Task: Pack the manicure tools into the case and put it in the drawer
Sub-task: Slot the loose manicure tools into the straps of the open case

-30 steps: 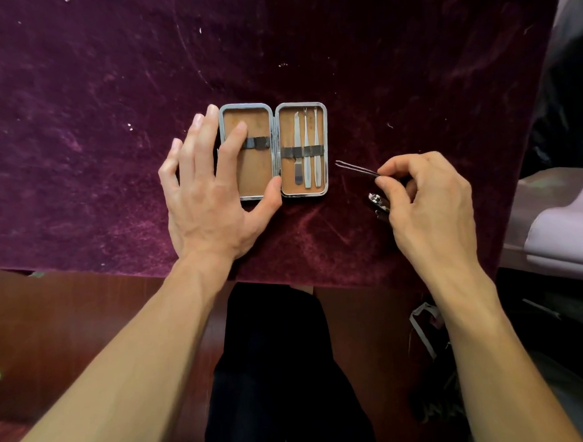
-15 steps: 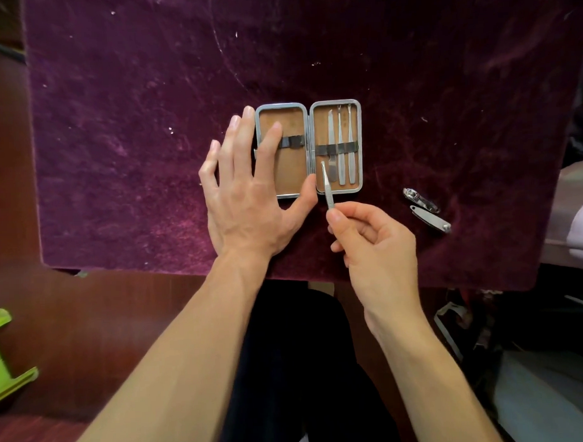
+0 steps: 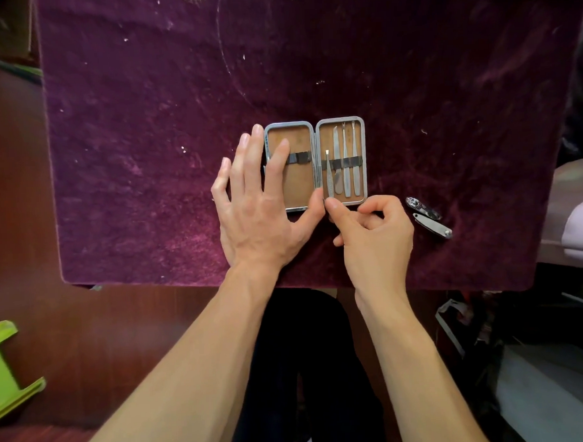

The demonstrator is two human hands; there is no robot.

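An open metal-rimmed manicure case with tan lining lies on the purple velvet table top. Its right half holds three slim steel tools under a dark strap. My left hand lies flat on the left half, fingers spread, thumb at the hinge's near end. My right hand pinches the near end of the tweezers, which sit partly under the strap at the left of the right half. Two nail clippers lie on the velvet to the right of my right hand.
The table's near edge runs just behind my wrists, above a dark wooden front. A green plastic object sits at the lower left. Pale cloth lies past the table's right edge. Dark clutter fills the lower right.
My right hand carried the tweezers from beside the clippers over to the case and slid them up under the strap. The left hand stayed on the case. The camera view shifted.
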